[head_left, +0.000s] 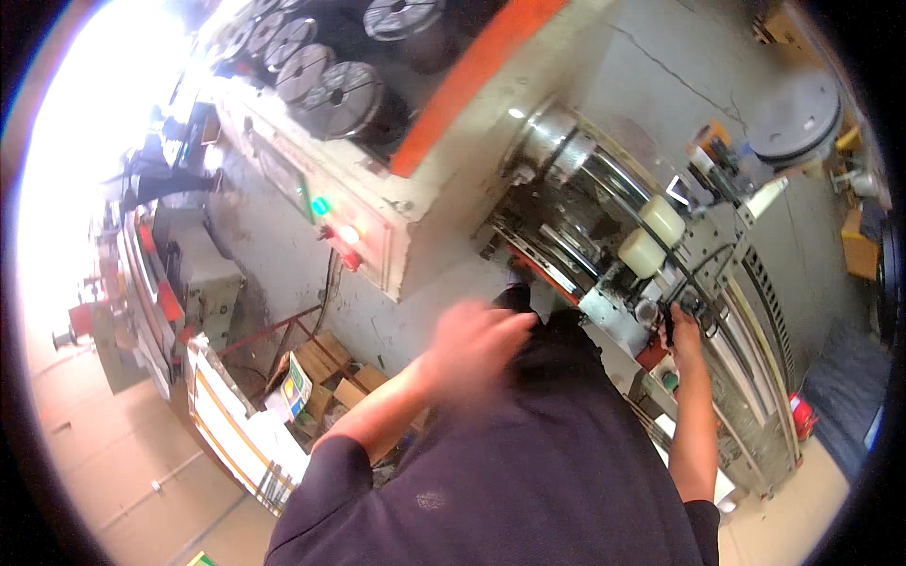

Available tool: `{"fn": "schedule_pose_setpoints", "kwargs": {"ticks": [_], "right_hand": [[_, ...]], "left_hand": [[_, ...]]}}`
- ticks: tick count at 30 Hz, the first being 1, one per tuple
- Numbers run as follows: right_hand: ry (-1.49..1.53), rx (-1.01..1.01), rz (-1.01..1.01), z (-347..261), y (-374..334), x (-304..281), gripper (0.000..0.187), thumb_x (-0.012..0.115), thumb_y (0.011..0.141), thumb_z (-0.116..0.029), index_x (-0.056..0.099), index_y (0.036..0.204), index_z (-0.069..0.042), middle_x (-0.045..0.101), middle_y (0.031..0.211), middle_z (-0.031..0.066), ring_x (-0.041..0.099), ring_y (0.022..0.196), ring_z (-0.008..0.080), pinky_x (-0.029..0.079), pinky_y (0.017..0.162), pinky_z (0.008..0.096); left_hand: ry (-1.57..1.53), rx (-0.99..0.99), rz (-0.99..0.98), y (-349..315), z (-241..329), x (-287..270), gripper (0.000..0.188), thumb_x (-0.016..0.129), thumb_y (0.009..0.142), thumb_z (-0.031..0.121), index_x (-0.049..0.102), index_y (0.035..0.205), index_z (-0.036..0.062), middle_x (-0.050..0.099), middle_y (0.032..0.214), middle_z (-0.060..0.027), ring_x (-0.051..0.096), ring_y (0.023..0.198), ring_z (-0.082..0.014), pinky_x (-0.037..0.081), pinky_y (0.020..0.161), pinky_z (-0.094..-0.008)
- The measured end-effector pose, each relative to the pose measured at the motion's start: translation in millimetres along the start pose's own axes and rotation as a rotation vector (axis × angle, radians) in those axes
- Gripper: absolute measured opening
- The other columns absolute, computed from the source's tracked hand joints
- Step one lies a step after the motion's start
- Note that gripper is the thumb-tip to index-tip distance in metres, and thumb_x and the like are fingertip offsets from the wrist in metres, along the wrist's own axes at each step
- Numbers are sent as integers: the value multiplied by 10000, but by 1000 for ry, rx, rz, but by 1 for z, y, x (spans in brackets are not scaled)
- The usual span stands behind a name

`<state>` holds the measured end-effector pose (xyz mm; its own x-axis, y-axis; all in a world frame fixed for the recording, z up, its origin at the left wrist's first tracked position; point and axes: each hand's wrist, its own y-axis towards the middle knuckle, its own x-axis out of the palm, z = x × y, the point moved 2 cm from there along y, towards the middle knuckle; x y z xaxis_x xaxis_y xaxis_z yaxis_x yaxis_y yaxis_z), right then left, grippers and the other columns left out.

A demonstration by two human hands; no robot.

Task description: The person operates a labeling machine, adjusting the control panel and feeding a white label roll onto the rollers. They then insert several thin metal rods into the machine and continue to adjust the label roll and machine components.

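Observation:
My left hand (pixel 479 347) is raised in front of my dark shirt, smeared by motion, and its fingers cannot be made out singly. Nothing can be seen in it. On the right, my right hand (pixel 683 336) is closed around a small black handle (pixel 669 326) on the lathe-like machine (pixel 612 316). Just beyond that hand, two cream-coloured rollers (pixel 651 236) sit on the machine, with a black cable running past them. Farther up lies its metal spindle end (pixel 550 141) with shiny rods.
A cream machine cabinet (pixel 415 222) with an orange edge carries lit green and red buttons. Several slotted metal cylinders (pixel 344 99) stand on top. Cardboard boxes (pixel 326 356) lie at lower left beside a white-topped stand (pixel 226 406). A round grey disc (pixel 795 118) is at far right.

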<state>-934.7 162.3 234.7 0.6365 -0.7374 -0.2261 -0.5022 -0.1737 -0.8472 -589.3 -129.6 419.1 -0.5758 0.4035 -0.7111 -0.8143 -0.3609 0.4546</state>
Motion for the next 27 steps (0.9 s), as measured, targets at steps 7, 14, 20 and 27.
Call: {"fn": "schedule_pose_setpoints", "kwargs": {"ticks": [7, 14, 20, 27], "right_hand": [[-208, 229, -220, -17, 13, -9, 429, 545, 1046, -478, 633, 965, -67, 595, 648, 40, 556, 473, 178, 431, 406, 320], [-23, 30, -119, 2, 12, -10, 407, 637, 1011, -427, 640, 976, -21, 619, 708, 56, 532, 485, 148, 398, 385, 286], [-402, -698, 581, -11, -72, 20, 321, 612, 996, -268, 680, 1189, -20, 702, 1116, 191, 670, 998, 374, 512, 910, 413], [-691, -1306, 242, -63, -130, 67, 331, 745, 831, -163, 697, 1146, -75, 678, 1196, 119, 615, 1145, 331, 474, 1004, 453]], "left_hand": [[402, -770, 571, -81, -127, -128, 238, 629, 973, 77, 628, 1199, 2, 663, 993, -106, 620, 843, -226, 510, 788, -340], [677, -820, 69, -93, -190, -140, 263, 523, 1057, 254, 701, 1081, 61, 705, 1031, -146, 676, 984, -309, 519, 811, -410], [460, -1011, 374, -113, -196, -141, 372, 548, 1065, 313, 595, 927, -29, 613, 868, -159, 591, 804, -285, 501, 773, -397], [80, -643, 364, -52, -42, 3, 143, 548, 1030, 152, 556, 1004, 12, 546, 978, -91, 533, 878, -205, 452, 834, -339]]}}
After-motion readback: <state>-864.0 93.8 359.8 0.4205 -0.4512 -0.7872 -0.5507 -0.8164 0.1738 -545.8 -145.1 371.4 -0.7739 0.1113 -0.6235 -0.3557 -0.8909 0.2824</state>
